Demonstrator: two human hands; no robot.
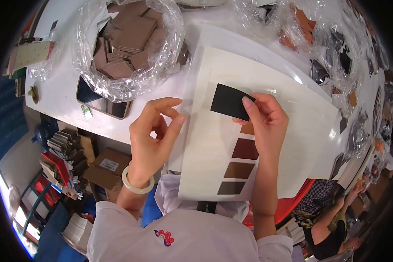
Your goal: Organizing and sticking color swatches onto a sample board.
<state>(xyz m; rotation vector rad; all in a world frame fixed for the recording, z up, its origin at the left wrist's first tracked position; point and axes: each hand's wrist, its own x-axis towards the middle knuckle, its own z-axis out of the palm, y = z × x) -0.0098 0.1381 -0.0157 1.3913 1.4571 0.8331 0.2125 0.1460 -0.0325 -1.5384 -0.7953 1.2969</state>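
Observation:
Between the thumb and fingers of my right hand is a black rectangular swatch, held above a large cream sheet. A column of coloured swatches lies on that sheet: a dark red one, a brown one and a grey-brown one, with another brown piece partly hidden by my right hand. My left hand, with a pale bangle at the wrist, hovers by the sheet's left edge. Its fingers are curled but apart, and nothing is in them.
A clear plastic bag of brown swatches stands at the back left, beside a phone. More bags with orange pieces and black pieces lie at the back right. A cardboard box sits below left. Another person is at the right.

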